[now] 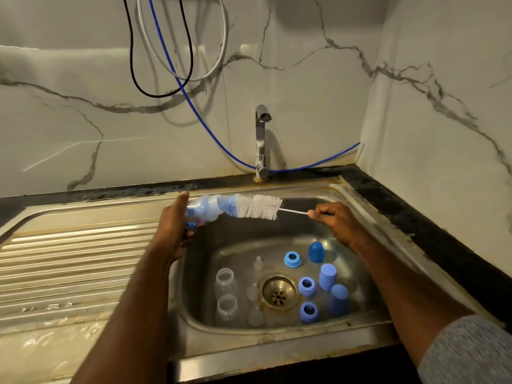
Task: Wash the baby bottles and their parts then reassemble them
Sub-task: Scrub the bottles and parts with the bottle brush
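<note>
Both hands grip: left hand [173, 225] holds a bottle [205, 210], right hand [331, 218] pinches the brush [259, 207] wire.

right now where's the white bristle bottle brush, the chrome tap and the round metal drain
white bristle bottle brush [259, 207], head view, on the bristles outside the bottle
chrome tap [261, 139], head view, on its upright stem
round metal drain [278, 292], head view, on the strainer in the sink floor

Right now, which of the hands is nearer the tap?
Right. The right hand grips the brush handle below-right of the tap; the left hand holds the bottle farther left.
</note>
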